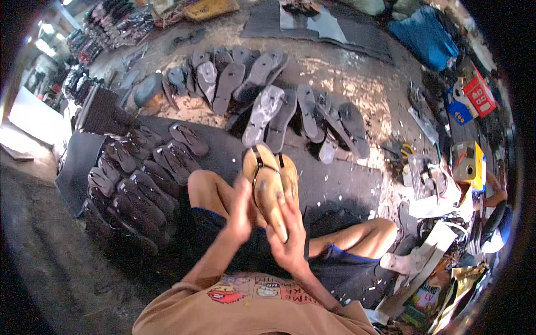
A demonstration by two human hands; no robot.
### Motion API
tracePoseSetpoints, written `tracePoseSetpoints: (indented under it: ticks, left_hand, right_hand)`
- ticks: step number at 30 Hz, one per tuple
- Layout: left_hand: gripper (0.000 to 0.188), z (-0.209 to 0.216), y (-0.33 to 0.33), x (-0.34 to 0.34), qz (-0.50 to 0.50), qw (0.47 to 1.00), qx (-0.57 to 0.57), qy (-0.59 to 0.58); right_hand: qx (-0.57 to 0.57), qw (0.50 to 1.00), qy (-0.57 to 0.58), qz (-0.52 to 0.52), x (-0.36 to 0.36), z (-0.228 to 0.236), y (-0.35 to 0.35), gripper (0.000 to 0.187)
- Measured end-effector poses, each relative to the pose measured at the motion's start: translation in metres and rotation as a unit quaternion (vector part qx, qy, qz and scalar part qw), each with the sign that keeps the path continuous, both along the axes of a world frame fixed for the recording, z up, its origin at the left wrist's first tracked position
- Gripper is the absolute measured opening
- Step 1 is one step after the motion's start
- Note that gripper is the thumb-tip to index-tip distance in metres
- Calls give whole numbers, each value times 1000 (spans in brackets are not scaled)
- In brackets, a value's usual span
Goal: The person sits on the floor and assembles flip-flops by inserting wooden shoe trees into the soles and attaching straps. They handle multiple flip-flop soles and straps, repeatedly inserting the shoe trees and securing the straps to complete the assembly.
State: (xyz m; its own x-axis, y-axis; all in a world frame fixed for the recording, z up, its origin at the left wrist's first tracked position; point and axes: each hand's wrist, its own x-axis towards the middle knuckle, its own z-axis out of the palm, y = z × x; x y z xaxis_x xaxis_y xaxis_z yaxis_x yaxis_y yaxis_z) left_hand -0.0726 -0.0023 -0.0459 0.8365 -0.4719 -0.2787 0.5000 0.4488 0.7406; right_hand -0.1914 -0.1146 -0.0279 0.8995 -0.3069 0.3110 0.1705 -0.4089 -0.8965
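Observation:
In front of my lap I hold a pair of tan, foot-shaped forms like shoe lasts, pressed together with toe ends pointing away. The nearer shoe last (270, 195) has a dark thong strap across its front part. The second shoe last (290, 174) lies behind it to the right, partly covered, with a dark band near its tip. My right hand (287, 231) wraps the heel end, fingers along the top. Along the left side of the pair lies my left hand (240, 207), slightly blurred, its fingers partly hidden against the nearer last.
Dark finished sandals (142, 195) stand in rows at the left. Ahead, several grey flip-flop soles (229, 84) lie on the floor and a black mat (223, 146). On the right are yellow-handled scissors (406, 149), a yellow box (476, 167), a red box (479, 96) and scattered scraps.

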Motion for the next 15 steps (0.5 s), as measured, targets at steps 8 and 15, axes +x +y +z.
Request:
tracePoseSetpoints:
  ticks: [8,15]
  left_hand:
    - [60,31,20,-34,-73,983,-22,164]
    - [68,42,14,-25,-122,975,-56,177]
  right_hand:
    - [235,952,192,-34,-4,-34,-36,44]
    - [588,790,171,11,-15,-23,-20,32]
